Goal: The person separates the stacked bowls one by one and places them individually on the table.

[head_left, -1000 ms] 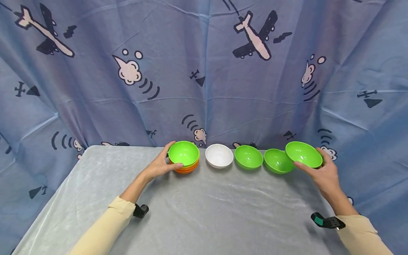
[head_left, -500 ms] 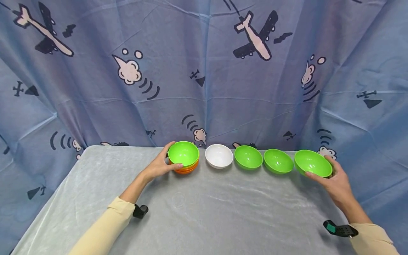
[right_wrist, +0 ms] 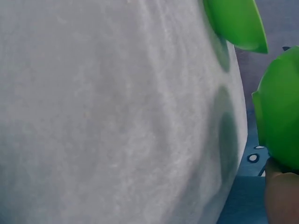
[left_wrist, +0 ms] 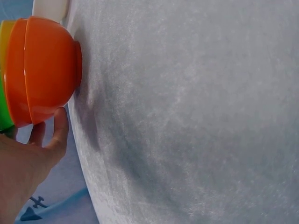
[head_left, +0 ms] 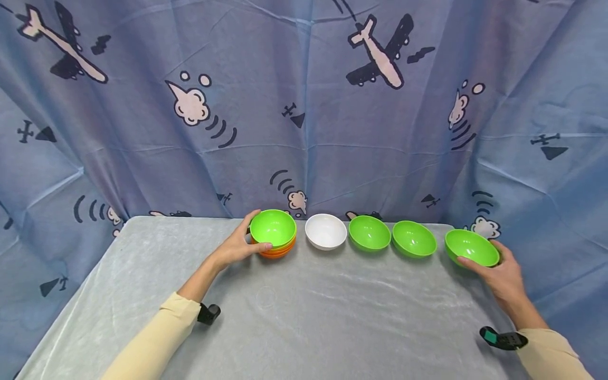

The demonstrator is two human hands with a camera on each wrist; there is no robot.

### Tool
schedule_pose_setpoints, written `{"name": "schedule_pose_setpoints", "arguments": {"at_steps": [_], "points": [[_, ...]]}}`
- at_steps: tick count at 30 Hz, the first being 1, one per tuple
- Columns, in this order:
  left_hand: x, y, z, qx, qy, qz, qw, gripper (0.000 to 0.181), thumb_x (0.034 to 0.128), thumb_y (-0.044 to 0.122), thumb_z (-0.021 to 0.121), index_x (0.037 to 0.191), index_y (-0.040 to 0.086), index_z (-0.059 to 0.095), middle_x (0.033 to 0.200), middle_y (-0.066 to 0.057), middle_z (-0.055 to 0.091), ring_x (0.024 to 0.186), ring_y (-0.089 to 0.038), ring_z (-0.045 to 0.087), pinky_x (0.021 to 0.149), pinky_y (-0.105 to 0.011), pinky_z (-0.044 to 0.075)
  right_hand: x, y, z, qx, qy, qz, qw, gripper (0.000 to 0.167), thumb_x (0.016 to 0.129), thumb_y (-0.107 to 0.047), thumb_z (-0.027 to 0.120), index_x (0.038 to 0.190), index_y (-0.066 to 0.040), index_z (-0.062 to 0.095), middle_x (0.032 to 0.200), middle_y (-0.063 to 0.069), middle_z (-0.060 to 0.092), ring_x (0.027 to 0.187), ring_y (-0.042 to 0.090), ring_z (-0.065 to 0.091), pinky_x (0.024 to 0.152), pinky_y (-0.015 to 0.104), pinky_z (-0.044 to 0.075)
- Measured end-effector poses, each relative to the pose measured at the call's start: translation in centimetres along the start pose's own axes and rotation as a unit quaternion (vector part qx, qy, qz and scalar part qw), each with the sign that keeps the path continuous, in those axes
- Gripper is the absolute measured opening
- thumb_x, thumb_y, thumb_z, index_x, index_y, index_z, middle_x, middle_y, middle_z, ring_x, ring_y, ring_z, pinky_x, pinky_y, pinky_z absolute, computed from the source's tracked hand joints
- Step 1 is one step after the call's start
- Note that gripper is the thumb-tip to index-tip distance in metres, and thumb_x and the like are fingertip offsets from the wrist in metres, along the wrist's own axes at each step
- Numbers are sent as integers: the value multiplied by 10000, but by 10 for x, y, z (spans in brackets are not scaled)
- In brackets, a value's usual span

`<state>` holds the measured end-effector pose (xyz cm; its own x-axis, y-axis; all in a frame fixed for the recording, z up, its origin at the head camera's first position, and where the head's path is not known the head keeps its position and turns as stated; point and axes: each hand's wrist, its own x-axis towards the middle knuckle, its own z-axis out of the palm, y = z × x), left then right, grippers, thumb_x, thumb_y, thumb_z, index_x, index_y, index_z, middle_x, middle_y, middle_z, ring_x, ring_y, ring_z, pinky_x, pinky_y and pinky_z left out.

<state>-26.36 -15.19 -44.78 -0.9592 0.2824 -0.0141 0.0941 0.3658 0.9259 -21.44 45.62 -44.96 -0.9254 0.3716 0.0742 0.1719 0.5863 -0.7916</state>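
Note:
At the table's back, the left hand (head_left: 239,246) grips a stack of nested bowls, with a green bowl (head_left: 273,228) on top and yellow and orange ones under it. In the left wrist view its fingers reach round the orange bowl (left_wrist: 49,70). At the far right the right hand (head_left: 502,274) pinches the rim of a green bowl (head_left: 472,247). The right wrist view shows this green bowl (right_wrist: 282,107) raised off the table, its base free. Between the hands stand a white bowl (head_left: 325,232) and two green bowls, the middle one (head_left: 369,233) and the right one (head_left: 414,239).
A grey cloth covers the table (head_left: 332,316), whose back edge runs just behind the bowls. Behind it hangs a blue curtain (head_left: 247,105) printed with planes. Its right corner lies by the right hand's bowl.
The right hand has moved right and down with its green bowl, away from above the neighbouring green bowl. The left hand stays on the stack.

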Motion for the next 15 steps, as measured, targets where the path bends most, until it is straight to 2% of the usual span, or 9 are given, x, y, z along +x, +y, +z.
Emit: {"name": "schedule_pose_setpoints", "arguments": {"at_steps": [3,8,10,15], "points": [[-4,8,-1,-30,-16,-41,10000,1000,893,198,811,1634,136,142,1640,-202,169,1460,-463,211,1129,-661,200,4,4,1,-47,31,97,9999,1096,874,-414,808,1623,-26,108,1595,300,205,1327,476,308,1001,568,335],[-19,36,-3,-37,-88,0,10000,958,906,147,784,1623,78,150,1626,-243,176,1451,-482,216,1128,-663,201,8,8,5,35,84,121,9999,1097,869,-399,816,1622,-20,113,1600,295,192,1334,469,297,1024,553,317],[-16,30,-2,-26,-67,30,10000,974,900,183,799,1626,101,154,1629,-221,186,1453,-467,224,1128,-660,205,9,8,6,57,96,107,9999,1099,868,-393,818,1620,-15,112,1599,298,190,1332,469,295,1026,547,315],[-2,1,-1,27,-1,50,10000,1029,868,301,838,1633,176,163,1641,-152,194,1463,-428,231,1130,-651,211,10,8,9,35,48,150,9999,1109,873,-407,810,1618,-5,94,1595,313,183,1340,486,286,1045,607,300]]}}
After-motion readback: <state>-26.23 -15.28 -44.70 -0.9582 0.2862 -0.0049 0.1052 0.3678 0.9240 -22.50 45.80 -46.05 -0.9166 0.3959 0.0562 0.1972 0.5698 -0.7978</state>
